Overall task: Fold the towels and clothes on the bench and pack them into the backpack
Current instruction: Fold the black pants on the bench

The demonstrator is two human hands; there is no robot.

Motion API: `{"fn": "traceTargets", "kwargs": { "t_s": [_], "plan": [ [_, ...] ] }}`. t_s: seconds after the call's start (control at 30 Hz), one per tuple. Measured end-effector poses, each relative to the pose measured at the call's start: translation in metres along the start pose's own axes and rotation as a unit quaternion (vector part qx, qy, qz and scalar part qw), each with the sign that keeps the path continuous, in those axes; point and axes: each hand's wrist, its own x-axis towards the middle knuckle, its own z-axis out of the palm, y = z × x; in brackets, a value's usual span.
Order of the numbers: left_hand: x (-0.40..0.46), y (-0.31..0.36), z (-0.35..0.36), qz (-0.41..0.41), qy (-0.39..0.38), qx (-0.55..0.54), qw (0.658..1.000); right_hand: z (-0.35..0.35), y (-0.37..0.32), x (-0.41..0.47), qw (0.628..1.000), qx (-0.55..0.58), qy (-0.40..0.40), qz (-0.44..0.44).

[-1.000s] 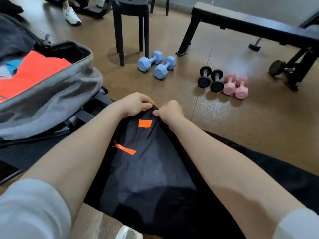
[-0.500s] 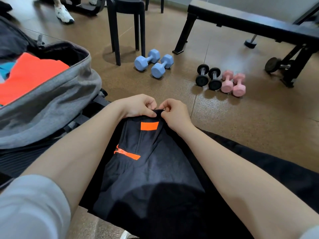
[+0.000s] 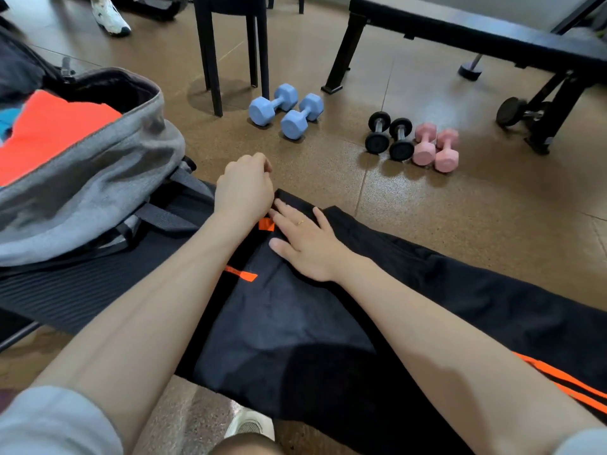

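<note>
Black trousers [image 3: 295,323] with orange patches and orange side stripes lie across the black bench [image 3: 65,297] in front of me. My left hand [image 3: 244,188] is curled into a fist at the garment's far edge, near the orange patch; whether it pinches the cloth is hidden. My right hand [image 3: 305,244] lies flat and spread on the fabric just right of it, a ring on one finger. The grey backpack [image 3: 98,178] stands open on the bench at the left, with an orange folded garment [image 3: 49,129] and something blue inside.
On the brown floor beyond lie two blue dumbbells [image 3: 285,110], two black dumbbells [image 3: 389,136] and two pink dumbbells [image 3: 435,147]. A black stool [image 3: 230,44] and a second black weight bench [image 3: 476,37] stand farther back. Someone's white shoe [image 3: 110,16] is at top left.
Both hands were pinching the trousers' far edge together. Now my right hand has let go and lies flat on the cloth, and the left fist has shifted slightly left.
</note>
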Motion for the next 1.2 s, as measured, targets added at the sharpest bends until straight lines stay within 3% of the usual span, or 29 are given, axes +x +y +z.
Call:
{"fn": "traceTargets", "kwargs": {
  "t_s": [0.13, 0.27, 0.37, 0.53, 0.63, 0.73, 0.83, 1.03, 1.2],
  "plan": [
    [-0.053, 0.038, -0.006, 0.084, -0.017, -0.086, 0.993, -0.018, 0.024, -0.070, 0.979, 0.138, 0.148, 0.037],
    [-0.116, 0.112, 0.017, 0.191, -0.101, -0.139, 0.966, -0.042, 0.073, -0.190, 0.971, 0.137, 0.184, 0.071],
    [-0.159, 0.174, 0.041, 0.297, -0.203, -0.154, 0.920, -0.062, 0.114, -0.285, 0.949, 0.147, 0.227, 0.165],
    [-0.233, 0.275, 0.076, 0.452, -0.328, -0.158, 0.814, -0.081, 0.201, -0.413, 0.851, 0.168, 0.337, 0.366],
    [-0.271, 0.323, 0.096, 0.517, -0.347, -0.148, 0.768, -0.081, 0.249, -0.456, 0.782, 0.244, 0.379, 0.430],
    [-0.297, 0.361, 0.119, 0.592, -0.341, -0.118, 0.721, -0.073, 0.274, -0.467, 0.748, 0.360, 0.311, 0.463],
    [-0.312, 0.388, 0.140, 0.623, -0.348, -0.068, 0.697, -0.066, 0.283, -0.458, 0.690, 0.505, 0.250, 0.454],
    [-0.325, 0.418, 0.161, 0.689, -0.325, 0.098, 0.640, -0.060, 0.301, -0.449, 0.643, 0.560, 0.292, 0.434],
    [-0.342, 0.441, 0.166, 0.722, -0.276, 0.203, 0.601, -0.074, 0.310, -0.459, 0.696, 0.529, 0.246, 0.418]
  ]
}}
